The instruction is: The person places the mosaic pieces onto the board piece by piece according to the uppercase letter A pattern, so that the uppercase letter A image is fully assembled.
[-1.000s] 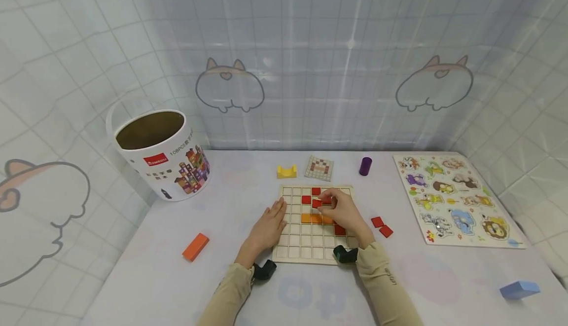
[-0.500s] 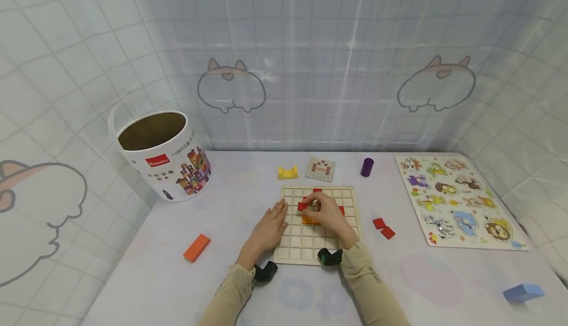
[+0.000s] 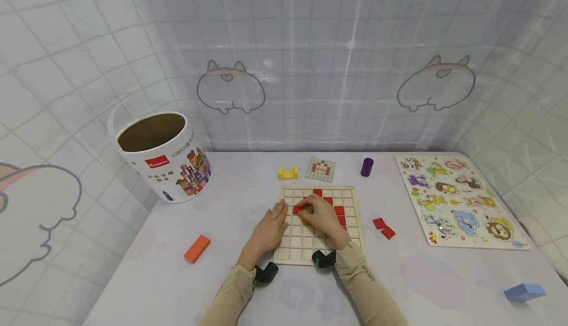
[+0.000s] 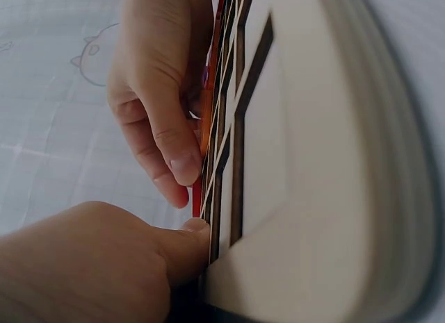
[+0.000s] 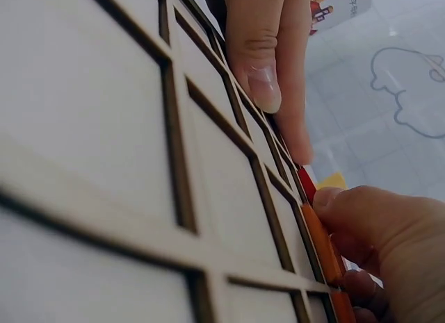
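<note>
A wooden grid board (image 3: 295, 254) lies on the table with red square tiles (image 3: 339, 210) and orange tiles (image 3: 306, 221) in its cells. My right hand (image 3: 323, 215) is over the board, pinching a red tile (image 3: 297, 209) at a cell near the left side. In the right wrist view my right thumb (image 5: 341, 198) meets that tile, beside an orange tile (image 5: 320, 243). My left hand (image 3: 267, 227) rests with straight fingers on the board's left edge. Part of the pattern is hidden under my right hand.
Two loose red tiles (image 3: 384, 228) lie right of the board. Behind it are a pattern card (image 3: 320, 169), a yellow block (image 3: 288, 172) and a purple cylinder (image 3: 367, 167). A bucket (image 3: 166, 168), an orange block (image 3: 197, 249), an animal puzzle (image 3: 461, 200) and a blue block (image 3: 524, 292) stand farther out.
My right hand has moved left across the board with the red tile, from the middle columns to a cell near the left side, and lowered it there. My left hand has stayed put.
</note>
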`<move>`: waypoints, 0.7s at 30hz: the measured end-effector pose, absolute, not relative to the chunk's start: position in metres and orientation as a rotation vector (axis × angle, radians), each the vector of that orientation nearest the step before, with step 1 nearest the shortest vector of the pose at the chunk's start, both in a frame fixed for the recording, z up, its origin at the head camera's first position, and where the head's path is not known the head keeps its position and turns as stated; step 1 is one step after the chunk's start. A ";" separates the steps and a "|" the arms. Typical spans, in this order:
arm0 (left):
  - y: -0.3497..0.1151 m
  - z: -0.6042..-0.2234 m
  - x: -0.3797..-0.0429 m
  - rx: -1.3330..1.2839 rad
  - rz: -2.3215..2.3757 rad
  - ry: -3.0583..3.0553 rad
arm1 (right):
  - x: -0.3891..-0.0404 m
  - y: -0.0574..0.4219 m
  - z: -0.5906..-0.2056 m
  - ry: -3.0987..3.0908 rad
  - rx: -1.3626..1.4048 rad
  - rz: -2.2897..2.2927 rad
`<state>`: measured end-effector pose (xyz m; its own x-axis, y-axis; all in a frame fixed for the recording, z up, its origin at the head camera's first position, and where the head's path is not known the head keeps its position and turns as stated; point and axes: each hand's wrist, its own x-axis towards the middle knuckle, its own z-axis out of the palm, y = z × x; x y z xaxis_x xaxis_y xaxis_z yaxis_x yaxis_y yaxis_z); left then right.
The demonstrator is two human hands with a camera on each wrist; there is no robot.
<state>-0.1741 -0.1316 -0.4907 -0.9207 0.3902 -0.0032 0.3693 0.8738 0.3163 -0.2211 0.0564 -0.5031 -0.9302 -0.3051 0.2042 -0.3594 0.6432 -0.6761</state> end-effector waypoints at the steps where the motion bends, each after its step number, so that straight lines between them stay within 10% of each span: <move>1: -0.132 -0.491 -0.174 0.605 0.480 2.978 | -0.221 0.056 -0.503 -2.786 0.566 1.161; 21: -0.132 -0.491 -0.174 0.595 0.487 2.974 | -0.218 0.068 -0.489 -2.671 0.503 1.526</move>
<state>-0.1736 -0.1318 -0.4914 -0.9226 0.3856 -0.0058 0.3636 0.8748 0.3200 -0.2181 0.0683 -0.4891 -0.9476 -0.2648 0.1788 -0.2885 0.4686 -0.8350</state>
